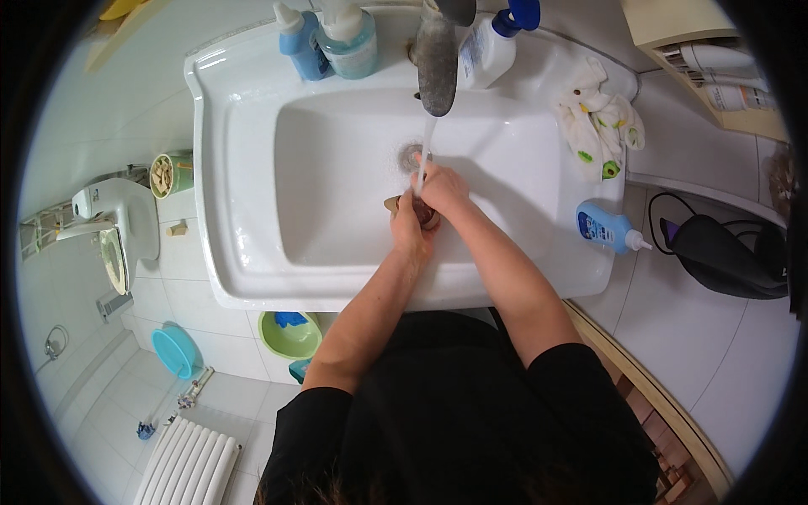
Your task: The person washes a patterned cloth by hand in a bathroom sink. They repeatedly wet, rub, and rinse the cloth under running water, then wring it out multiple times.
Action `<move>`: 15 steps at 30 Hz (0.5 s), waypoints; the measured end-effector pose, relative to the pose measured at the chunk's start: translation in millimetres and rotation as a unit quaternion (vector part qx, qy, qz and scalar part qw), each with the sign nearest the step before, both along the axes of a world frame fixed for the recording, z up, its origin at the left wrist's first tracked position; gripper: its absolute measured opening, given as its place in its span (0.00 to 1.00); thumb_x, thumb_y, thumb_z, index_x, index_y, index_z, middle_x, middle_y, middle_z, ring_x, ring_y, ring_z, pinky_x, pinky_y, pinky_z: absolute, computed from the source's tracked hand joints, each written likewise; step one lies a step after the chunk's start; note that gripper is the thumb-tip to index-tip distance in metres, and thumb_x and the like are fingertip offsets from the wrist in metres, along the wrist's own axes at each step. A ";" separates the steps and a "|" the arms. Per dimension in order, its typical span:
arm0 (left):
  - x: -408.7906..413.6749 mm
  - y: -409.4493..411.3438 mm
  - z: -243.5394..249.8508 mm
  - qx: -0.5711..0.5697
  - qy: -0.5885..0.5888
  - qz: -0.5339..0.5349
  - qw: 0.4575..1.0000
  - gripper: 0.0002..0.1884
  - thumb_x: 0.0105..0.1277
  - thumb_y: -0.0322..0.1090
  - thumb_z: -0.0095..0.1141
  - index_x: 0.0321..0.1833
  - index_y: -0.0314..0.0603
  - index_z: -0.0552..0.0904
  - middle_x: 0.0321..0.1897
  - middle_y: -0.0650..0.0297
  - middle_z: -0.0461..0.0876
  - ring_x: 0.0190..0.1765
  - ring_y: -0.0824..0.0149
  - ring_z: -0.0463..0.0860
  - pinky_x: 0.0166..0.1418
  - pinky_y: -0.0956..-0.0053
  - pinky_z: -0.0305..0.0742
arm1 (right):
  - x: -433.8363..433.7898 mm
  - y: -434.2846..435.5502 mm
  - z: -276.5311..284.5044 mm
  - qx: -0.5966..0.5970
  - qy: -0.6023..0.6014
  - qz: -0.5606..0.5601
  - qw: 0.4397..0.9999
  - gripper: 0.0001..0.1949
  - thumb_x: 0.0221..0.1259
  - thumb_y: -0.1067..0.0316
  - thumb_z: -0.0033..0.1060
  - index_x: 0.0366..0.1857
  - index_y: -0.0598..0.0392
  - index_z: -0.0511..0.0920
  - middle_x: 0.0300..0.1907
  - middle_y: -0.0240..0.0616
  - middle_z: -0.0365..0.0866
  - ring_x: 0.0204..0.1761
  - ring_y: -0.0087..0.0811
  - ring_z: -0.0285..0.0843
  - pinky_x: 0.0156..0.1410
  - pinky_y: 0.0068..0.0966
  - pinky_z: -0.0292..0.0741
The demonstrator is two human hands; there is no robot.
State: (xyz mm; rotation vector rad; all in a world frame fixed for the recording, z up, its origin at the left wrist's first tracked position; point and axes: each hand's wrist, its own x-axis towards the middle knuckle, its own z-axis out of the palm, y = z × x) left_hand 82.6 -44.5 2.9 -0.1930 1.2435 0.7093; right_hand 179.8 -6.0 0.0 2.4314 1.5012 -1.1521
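Observation:
Water runs from the grey metal faucet (438,76) into the white washbasin (341,183). Low in the basin, my left hand (410,221) is closed around a reddish-brown object (425,212), too covered to name surely, with a tan part (392,204) sticking out at its left. My right hand (444,188) is against the same object from the upper right, under the stream, one finger pointing toward the drain (413,155). Whether the right fingers grip it is hidden.
On the back ledge stand a blue bottle (306,47), a pump bottle (348,47) and a white bottle (489,53). A patterned cloth (596,123) hangs over the right corner; below it a blue squeeze bottle (604,228) lies on the rim. A green basin (290,341) is down at the left.

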 end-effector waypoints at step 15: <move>-53.7 17.9 59.1 0.268 -0.006 -0.083 0.960 0.21 0.67 0.44 0.52 0.60 0.45 0.71 0.54 0.61 0.76 0.55 0.63 0.77 0.58 0.64 0.72 | 12.3 -58.1 45.9 0.102 0.342 -0.052 0.933 0.24 0.55 0.59 0.64 0.55 0.58 0.75 0.47 0.38 0.82 0.49 0.32 0.80 0.56 0.30 0.74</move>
